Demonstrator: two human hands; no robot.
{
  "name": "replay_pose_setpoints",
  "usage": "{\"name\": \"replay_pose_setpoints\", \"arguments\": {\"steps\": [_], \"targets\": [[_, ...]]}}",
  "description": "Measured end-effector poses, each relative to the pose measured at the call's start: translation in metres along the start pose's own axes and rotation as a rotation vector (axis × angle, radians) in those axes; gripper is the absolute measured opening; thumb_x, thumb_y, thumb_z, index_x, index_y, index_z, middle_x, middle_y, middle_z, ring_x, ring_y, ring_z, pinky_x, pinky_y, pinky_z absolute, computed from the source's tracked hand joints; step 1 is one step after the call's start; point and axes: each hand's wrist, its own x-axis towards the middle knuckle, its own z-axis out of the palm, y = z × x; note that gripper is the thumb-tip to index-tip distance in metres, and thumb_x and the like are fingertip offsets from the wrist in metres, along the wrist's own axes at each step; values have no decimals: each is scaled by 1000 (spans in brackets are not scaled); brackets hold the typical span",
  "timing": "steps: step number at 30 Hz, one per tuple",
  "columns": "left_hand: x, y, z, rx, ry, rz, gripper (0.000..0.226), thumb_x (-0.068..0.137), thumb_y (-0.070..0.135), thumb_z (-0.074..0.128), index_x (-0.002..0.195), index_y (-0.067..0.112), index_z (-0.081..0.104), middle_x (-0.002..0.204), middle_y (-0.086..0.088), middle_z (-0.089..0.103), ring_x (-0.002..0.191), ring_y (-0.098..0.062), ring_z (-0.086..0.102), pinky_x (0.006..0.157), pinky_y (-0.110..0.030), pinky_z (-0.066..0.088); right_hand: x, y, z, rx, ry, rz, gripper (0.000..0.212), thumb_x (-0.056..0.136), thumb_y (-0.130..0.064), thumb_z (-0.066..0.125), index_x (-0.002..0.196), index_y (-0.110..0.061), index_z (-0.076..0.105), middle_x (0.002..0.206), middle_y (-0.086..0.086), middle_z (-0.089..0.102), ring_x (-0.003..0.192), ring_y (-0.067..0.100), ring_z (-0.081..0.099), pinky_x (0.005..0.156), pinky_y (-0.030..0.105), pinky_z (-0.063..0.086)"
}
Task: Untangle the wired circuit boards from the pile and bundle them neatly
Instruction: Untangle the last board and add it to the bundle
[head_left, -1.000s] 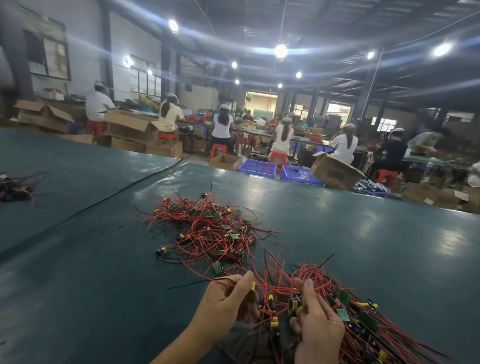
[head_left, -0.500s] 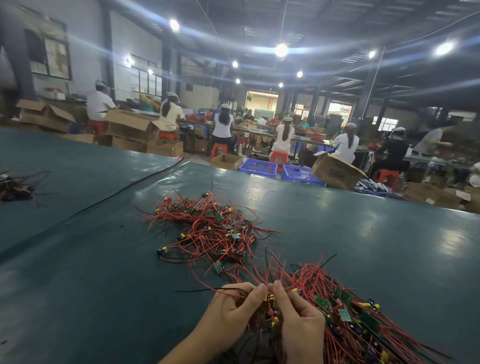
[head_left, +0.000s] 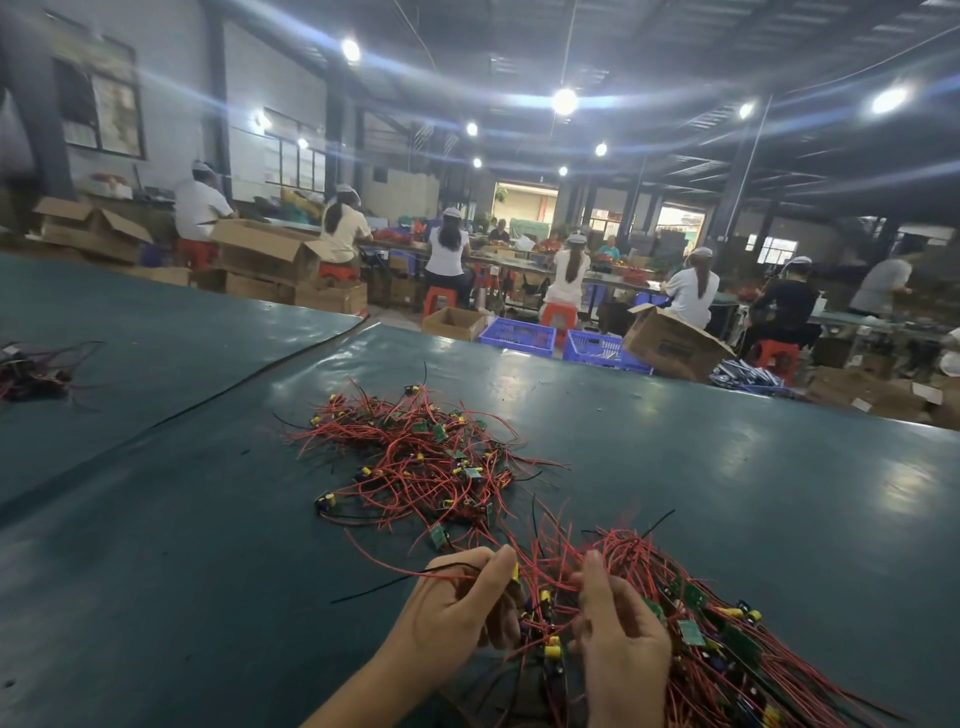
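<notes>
Head cam only: down at the near edge of the surface (head_left: 208, 571), the left hand (head_left: 457, 613) is pinching a couple of red wires (head_left: 441, 571). The right hand (head_left: 618, 639) is curled round the gathered bundle (head_left: 727, 639), I'd guess to keep the sorted ones together while one gets teased free. The loose pile (head_left: 426, 462) of wired boards sits just beyond, toward the surface's middle.

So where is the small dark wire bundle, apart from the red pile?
In the head view the dark bundle lies at the far left edge on the green table, across the black seam from the red pile.
</notes>
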Motion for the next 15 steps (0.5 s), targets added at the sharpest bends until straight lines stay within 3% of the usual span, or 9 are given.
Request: {"name": "replay_pose_setpoints", "arguments": {"steps": [3,6,8,10,12,15], "targets": [[1,-2,1,67,-16,46,59,94,50,47,70,-3,56,61,-2,55,60,-16,54,64,-38,47,-8,5,10,-101,-221,-4,48,74,-49,60,51,-7,59,44,5,49,44,10,46,45,17,40],[-1,-3,2,70,-76,17,54,92,55,45,72,7,59,64,4,54,63,-11,52,64,-28,43,-11,6,13,-137,-302,52,49,89,-36,55,62,2,70,58,24,62,51,19,59,50,24,47],[-3,-5,1,113,-61,-29,52,90,60,43,69,15,59,64,7,56,64,-8,53,65,-23,43,-9,5,11,-128,-263,80,51,95,-28,54,70,15,64,62,36,55,52,24,52,53,29,43],[-2,-7,-1,135,4,-47,54,85,61,42,75,13,66,67,5,64,65,-6,58,65,-19,44,-6,6,6,-112,-184,111,55,96,-25,56,69,22,54,51,28,44,50,22,43,54,33,36],[1,-9,-3,68,60,-33,50,87,54,42,78,15,72,75,-4,71,66,-10,61,62,-19,46,-4,3,2,-64,-53,148,52,94,-20,60,53,10,48,46,11,36,42,17,36,46,28,32],[3,-11,-6,-20,176,-8,45,85,49,45,81,12,71,79,-10,70,65,-13,60,59,-18,44,0,-4,-3,84,106,248,45,92,-12,60,51,-4,43,47,7,38,38,16,35,34,22,32]]}}
